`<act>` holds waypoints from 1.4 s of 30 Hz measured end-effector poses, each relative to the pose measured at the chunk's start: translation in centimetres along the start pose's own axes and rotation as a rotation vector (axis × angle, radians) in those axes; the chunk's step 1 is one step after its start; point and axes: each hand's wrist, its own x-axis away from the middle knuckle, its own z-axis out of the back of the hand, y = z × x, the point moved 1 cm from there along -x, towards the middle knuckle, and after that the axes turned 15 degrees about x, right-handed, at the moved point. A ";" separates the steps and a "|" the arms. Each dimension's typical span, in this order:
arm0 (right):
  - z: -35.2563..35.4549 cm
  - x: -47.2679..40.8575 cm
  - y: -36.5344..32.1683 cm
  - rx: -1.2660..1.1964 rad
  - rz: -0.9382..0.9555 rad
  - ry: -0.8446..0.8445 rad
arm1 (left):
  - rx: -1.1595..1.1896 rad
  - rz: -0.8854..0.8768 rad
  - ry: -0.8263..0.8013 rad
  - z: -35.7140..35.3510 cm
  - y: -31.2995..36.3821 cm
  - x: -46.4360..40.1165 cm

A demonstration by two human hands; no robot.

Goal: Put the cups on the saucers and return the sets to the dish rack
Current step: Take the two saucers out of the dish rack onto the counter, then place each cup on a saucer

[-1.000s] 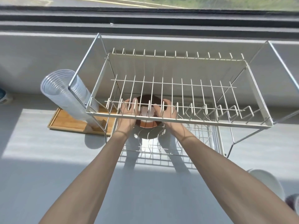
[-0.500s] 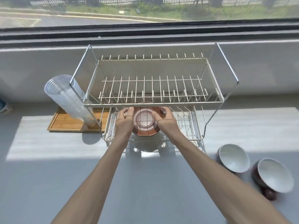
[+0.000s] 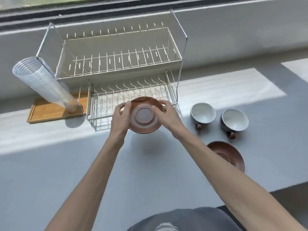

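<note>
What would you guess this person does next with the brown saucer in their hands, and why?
Probably set the held saucer down on the counter, near the two cups. Both hands grip it in front of the dish rack, another saucer already lies on the counter, and neither cup sits on a saucer yet.

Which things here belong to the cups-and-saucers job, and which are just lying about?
Job: held saucer, gripped by left hand and right hand; second saucer; two cups; dish rack.
Lying about: stack of plastic cups; wooden tray.
</note>
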 end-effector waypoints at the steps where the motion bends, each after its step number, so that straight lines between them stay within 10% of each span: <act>1: 0.3 0.7 0.8 0.010 -0.003 0.006 | -0.012 0.007 -0.018 -0.2 -0.6 0.7; 42: 3.6 10.8 14.3 0.107 -0.282 -0.028 | -0.241 0.216 -0.219 -6.0 -10.0 9.6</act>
